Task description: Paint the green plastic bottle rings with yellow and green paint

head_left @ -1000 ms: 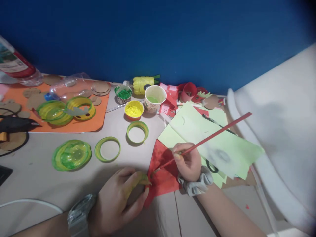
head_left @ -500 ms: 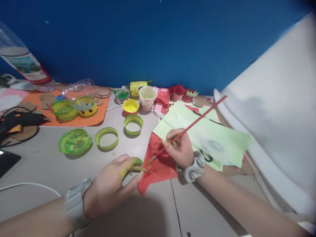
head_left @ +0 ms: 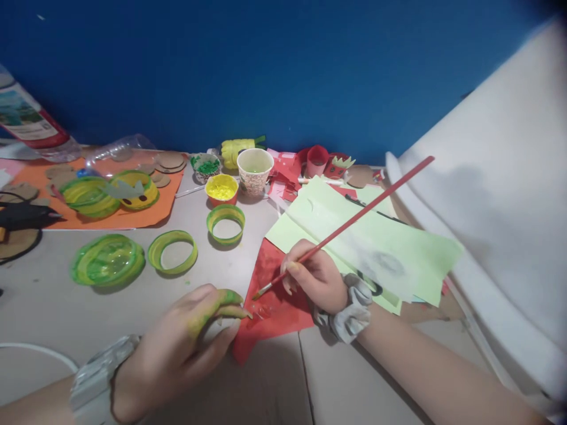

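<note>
My right hand (head_left: 315,276) grips a thin red paintbrush (head_left: 354,217) like a pen, its handle slanting up to the right. The brush tip points down over a sheet of red paper (head_left: 283,313). My left hand (head_left: 190,339), smeared with green and yellow paint, has its thumb and fingertips drawn together at the paper's left edge. A small clear, shiny shape (head_left: 262,311) shows beside those fingertips; what they pinch, if anything, I cannot make out. Two yellow-green painted rings (head_left: 172,252) and a painted clear plastic piece (head_left: 108,261) lie to the left.
Yellow paint (head_left: 222,189) and green paint (head_left: 207,166) sit in small cups beside a patterned paper cup (head_left: 256,171). Light green sheets (head_left: 349,236) spread at right, over black-handled scissors. Orange paper (head_left: 150,212) bears finished-looking painted pieces. A blue wall (head_left: 266,71) closes the back.
The view has shifted, so the tabletop things appear further left. My right hand has tipped the brush a little, its bristles now slightly off from where they were on the red paper.
</note>
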`<action>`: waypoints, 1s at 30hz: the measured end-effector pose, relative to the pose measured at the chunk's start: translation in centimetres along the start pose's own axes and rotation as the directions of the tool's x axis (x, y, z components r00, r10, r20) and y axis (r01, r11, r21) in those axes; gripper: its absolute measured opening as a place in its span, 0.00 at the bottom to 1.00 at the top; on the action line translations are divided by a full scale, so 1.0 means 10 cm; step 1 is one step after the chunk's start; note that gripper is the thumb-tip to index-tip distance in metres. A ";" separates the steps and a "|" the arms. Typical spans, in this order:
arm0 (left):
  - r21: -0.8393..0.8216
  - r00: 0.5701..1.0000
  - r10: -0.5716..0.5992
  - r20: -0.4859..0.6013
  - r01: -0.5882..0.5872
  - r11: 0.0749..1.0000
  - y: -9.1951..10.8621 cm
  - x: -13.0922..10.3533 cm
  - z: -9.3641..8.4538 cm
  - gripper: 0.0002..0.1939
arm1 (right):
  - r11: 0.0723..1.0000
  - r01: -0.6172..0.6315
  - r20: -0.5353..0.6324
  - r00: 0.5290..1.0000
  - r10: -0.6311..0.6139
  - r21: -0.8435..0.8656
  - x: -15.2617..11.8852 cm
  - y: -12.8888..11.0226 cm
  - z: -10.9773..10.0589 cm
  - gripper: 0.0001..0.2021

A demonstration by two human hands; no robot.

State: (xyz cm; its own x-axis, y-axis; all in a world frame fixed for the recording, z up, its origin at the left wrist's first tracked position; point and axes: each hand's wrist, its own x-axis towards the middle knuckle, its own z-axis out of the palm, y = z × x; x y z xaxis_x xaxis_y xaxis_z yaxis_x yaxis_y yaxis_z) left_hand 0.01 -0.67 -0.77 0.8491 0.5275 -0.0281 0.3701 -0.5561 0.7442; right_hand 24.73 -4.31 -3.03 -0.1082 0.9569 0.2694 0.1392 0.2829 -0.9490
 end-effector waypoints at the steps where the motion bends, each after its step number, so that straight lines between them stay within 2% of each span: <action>1: 0.010 1.000 0.004 -0.004 -0.004 1.000 0.00 0.00 0.00 0.11 | 1.000 0.010 0.013 1.000 -0.010 -0.001 -0.01 0.00 0.00 0.09; 6: 0.027 1.000 0.018 -0.008 -0.018 0.999 -0.01 0.01 0.00 0.13 | 0.988 0.135 0.097 0.987 -0.128 -0.076 -0.02 -0.01 -0.04 0.07; 11: -0.020 1.000 -0.010 0.011 0.010 1.000 0.00 0.03 -0.01 0.12 | 0.932 0.324 0.239 0.929 -0.282 -0.160 -0.01 0.01 -0.06 0.05; 14: -0.043 1.000 0.008 0.017 -0.007 0.999 0.00 0.04 -0.02 0.12 | 0.900 0.391 0.285 0.900 -0.329 -0.193 -0.02 0.02 -0.04 0.06; 20: -0.058 1.000 -0.002 0.009 0.003 0.998 0.01 0.02 -0.03 0.12 | 0.866 0.449 0.303 0.875 -0.376 -0.222 -0.03 0.00 0.01 0.07; 30: -0.019 1.000 0.014 -0.012 -0.015 1.000 0.02 0.03 -0.02 0.04 | 0.859 0.451 0.277 0.881 -0.385 -0.241 -0.03 0.01 0.01 0.04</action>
State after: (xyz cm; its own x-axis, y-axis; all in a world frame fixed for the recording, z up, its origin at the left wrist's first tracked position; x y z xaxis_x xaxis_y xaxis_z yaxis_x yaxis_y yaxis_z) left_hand 0.27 -0.52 -0.54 0.8497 0.5272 -0.0094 0.3506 -0.5516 0.7568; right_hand 24.71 -4.60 -3.24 -0.4213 0.7158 0.5570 0.3082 0.6905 -0.6543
